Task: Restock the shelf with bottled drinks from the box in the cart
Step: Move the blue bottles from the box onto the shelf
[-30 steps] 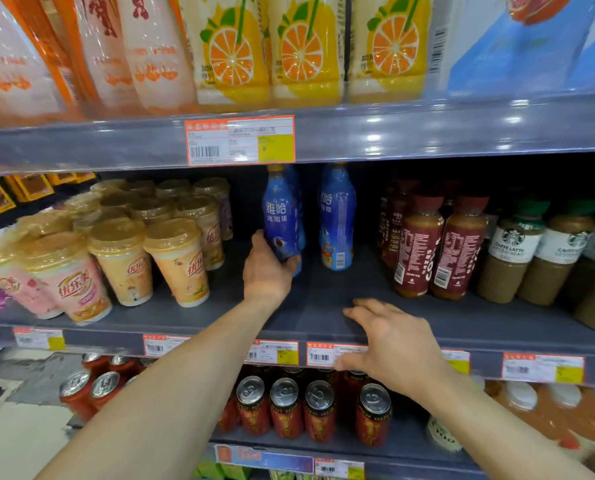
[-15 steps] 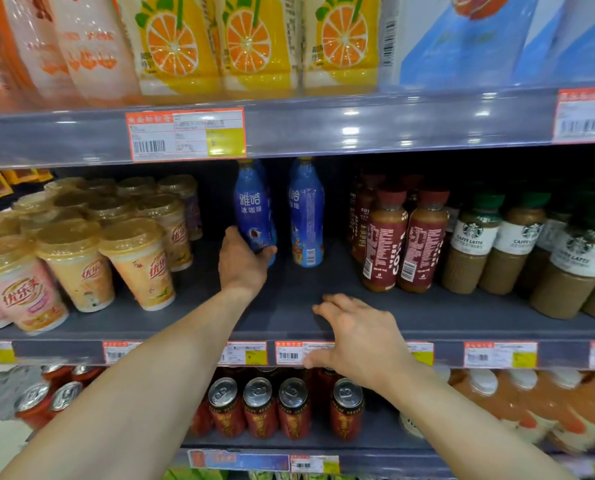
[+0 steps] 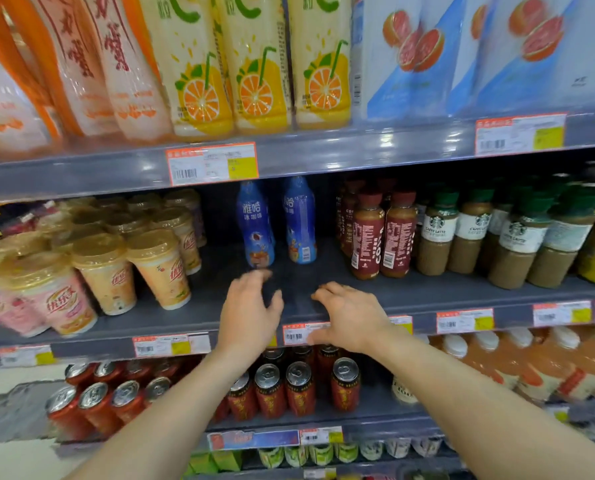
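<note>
Two blue iced-coffee bottles (image 3: 256,226) stand upright on gray shelf (image 3: 445,292); left hand (image 3: 249,315), right hand (image 3: 353,317) just in front, fingers loosely spread, holding nothing.

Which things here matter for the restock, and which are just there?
Job: two blue plastic coffee bottles, upright; bare grey metal shelf in front of them; left hand, right hand, both empty.
Not job: lidded milk-tea cups; red-labelled brown bottles; green-capped latte bottles; red cans; orange-print juice bottles above.
</note>
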Tool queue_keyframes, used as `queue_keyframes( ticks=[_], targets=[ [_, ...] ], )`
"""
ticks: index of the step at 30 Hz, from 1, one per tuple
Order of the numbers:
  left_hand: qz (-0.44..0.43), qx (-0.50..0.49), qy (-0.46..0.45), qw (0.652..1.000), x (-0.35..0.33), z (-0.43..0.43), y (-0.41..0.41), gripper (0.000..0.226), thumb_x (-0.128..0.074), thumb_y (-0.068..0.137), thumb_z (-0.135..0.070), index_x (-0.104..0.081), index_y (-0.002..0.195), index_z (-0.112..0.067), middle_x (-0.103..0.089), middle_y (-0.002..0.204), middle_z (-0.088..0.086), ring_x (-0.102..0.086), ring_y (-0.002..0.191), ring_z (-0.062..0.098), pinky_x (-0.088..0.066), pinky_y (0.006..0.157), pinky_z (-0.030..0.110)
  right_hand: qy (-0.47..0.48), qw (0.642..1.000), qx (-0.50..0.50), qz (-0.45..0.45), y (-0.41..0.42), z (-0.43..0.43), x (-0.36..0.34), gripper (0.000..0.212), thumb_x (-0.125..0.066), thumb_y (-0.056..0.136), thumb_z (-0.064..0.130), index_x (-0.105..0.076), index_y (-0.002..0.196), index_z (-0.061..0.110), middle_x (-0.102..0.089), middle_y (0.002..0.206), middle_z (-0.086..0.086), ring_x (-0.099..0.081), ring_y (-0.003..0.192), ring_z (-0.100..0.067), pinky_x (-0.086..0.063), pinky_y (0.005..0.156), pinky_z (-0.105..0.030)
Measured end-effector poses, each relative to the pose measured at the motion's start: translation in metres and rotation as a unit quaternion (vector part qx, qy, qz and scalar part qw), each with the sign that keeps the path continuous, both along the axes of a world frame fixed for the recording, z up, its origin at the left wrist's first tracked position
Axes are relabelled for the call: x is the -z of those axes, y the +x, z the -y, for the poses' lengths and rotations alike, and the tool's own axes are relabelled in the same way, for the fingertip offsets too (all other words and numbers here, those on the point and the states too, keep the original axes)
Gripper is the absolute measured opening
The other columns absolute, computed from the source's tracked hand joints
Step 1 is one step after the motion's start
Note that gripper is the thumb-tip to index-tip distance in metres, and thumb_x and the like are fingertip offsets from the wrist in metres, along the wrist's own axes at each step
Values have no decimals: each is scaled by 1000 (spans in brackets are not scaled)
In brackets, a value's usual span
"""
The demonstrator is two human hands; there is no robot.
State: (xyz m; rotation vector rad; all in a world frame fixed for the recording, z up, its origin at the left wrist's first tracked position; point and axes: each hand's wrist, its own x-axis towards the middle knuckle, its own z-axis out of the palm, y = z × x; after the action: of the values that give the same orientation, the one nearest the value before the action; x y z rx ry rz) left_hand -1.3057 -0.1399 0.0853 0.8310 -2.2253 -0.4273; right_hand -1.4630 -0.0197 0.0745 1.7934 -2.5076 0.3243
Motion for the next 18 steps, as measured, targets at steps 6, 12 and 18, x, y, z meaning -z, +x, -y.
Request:
queue_keyframes(
  ticks=[6,12,18],
  targets=[
    [59,63,-6,996,28,-77,47,32,-62,92,-32,-62,122,-21,-63,118,-7,-49,117,13,-38,99,26,-2,999,8,-48,23,-16,-10,82,-64,81,60,-38,146,16,-44,144,-6,-37,135,-27,-34,108,-41],
    [107,114,39,987,63,-144,85,34,-58,94,-36,-59,126,-25,-58,124,-12,-44,121,8,-35,99,21,-68,996,30,-55,66,-88,4,67,-66,85,38,-45,142,11,-43,146,-15,-35,137,-34,-34,111,-45],
    [158,161,102,969,101,-216,111,30,-60,94,-33,-59,122,-24,-60,117,-8,-49,118,15,-43,98,31,-8,994,103,-26,92,-187,50,53,-60,90,38,-49,135,12,-49,134,-11,-45,123,-32,-44,96,-44]
  ],
)
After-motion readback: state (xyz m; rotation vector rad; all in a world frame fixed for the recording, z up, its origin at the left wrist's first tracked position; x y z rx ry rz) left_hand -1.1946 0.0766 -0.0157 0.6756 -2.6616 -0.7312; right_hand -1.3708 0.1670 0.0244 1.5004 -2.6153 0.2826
